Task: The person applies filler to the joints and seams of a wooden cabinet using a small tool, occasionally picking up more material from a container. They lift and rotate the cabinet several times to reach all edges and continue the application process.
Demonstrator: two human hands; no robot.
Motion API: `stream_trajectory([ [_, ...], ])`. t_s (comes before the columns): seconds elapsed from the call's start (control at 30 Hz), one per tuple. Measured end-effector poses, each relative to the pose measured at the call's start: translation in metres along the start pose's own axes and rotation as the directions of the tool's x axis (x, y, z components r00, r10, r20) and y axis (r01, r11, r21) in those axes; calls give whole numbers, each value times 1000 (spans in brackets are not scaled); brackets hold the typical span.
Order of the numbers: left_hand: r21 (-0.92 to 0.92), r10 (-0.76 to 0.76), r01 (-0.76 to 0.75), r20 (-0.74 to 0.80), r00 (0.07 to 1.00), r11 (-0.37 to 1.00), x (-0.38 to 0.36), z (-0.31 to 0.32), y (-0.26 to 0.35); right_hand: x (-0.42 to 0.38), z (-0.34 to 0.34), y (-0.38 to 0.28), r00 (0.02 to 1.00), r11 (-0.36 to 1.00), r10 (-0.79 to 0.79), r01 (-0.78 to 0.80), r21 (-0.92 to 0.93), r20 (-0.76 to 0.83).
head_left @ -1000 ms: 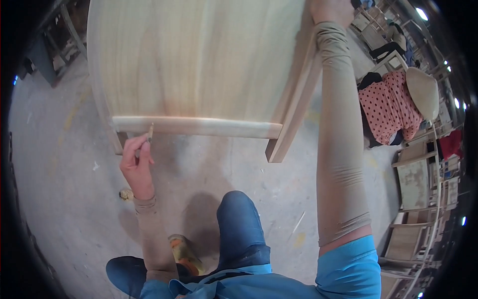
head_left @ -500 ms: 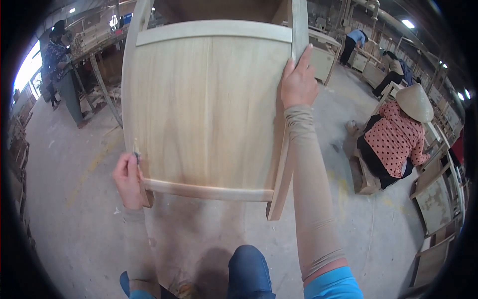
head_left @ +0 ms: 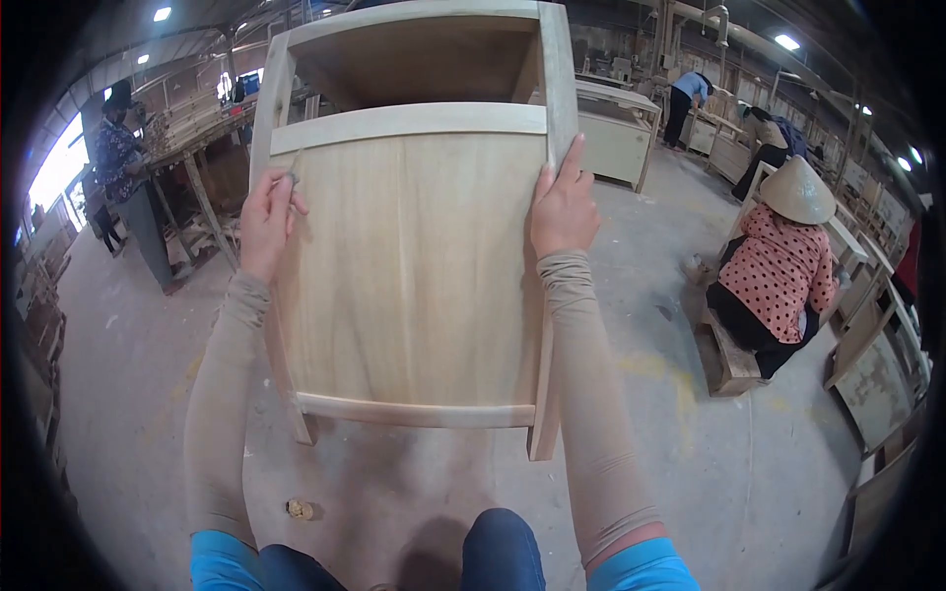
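A pale wooden cabinet (head_left: 414, 266) stands in front of me, with a smooth panel, side posts, cross rails and a dark opening near its top. My left hand (head_left: 268, 222) is at the panel's upper left edge, thumb and fingers pinched on a small thin tool (head_left: 293, 178); its exact kind is too small to tell. Around the right post (head_left: 562, 98) rests my right hand (head_left: 566, 209), index finger pointing up along it and thumb at its inner edge. The other fingers curl at the outer side.
To the right a person in a conical hat (head_left: 798, 192) sits on a low wooden stool (head_left: 731, 364). Wooden frames (head_left: 872, 379) lean beyond. A person stands by a workbench (head_left: 202, 143) at left. A small pale lump (head_left: 300, 509) lies on the floor.
My left hand has moved up along the cabinet's left edge, from near the bottom rail to near the upper rail. My right hand stays on the post. The view has tilted up.
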State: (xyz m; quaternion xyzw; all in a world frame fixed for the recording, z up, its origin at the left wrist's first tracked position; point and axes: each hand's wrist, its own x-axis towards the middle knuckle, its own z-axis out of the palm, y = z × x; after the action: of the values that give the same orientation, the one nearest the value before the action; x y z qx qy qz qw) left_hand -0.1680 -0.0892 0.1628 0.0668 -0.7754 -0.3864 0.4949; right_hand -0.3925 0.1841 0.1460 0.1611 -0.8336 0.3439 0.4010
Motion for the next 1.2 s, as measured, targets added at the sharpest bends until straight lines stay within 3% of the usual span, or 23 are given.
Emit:
stream_trajectory([
  [0.17, -107, -19, 32, 118, 993, 994, 15, 48, 30, 2, -5, -2, 997, 998, 34, -38, 53, 71],
  [0.3, -58, 32, -23, 145, 989, 998, 14, 90, 51, 4, -5, 0, 997, 998, 21, -26, 66, 70],
  [0.43, -22, 202, -201, 98, 974, 979, 34, 113, 60, 6, -9, -2, 994, 995, 24, -34, 97, 106],
  [0.53, 220, 240, -226, -34, 970, 949, 58, 115, 61, 7, -6, -4, 995, 993, 20, -31, 111, 101],
  [0.63, 448, 213, -150, -93, 973, 882, 75, 112, 61, 5, -7, -4, 993, 991, 17, -32, 133, 113],
  [0.73, 471, 474, -418, 0, 880, 776, 85, 112, 57, 3, -3, -2, 997, 991, 8, -18, 131, 77],
  [0.83, 428, 339, -353, 112, 934, 832, 97, 100, 46, 4, -4, -3, 997, 991, 3, -13, 134, 77],
  [0.93, 422, 427, -399, 31, 904, 814, 95, 76, 32, 2, -7, -5, 993, 993, 26, -38, 109, 112],
  [1.03, 433, 397, -320, -98, 912, 842, 95, 34, 12, 4, 1, -8, 996, 994, 10, -19, 110, 86],
  [1.13, 564, 250, -69, -250, 935, 823, 89, -16, -14, 2, 2, -11, 995, 998, 16, -22, 65, 94],
  [1.2, 553, 211, -19, -285, 935, 833, 84, -46, -38, 2, 6, -11, 995, 998, 24, -30, 63, 98],
])
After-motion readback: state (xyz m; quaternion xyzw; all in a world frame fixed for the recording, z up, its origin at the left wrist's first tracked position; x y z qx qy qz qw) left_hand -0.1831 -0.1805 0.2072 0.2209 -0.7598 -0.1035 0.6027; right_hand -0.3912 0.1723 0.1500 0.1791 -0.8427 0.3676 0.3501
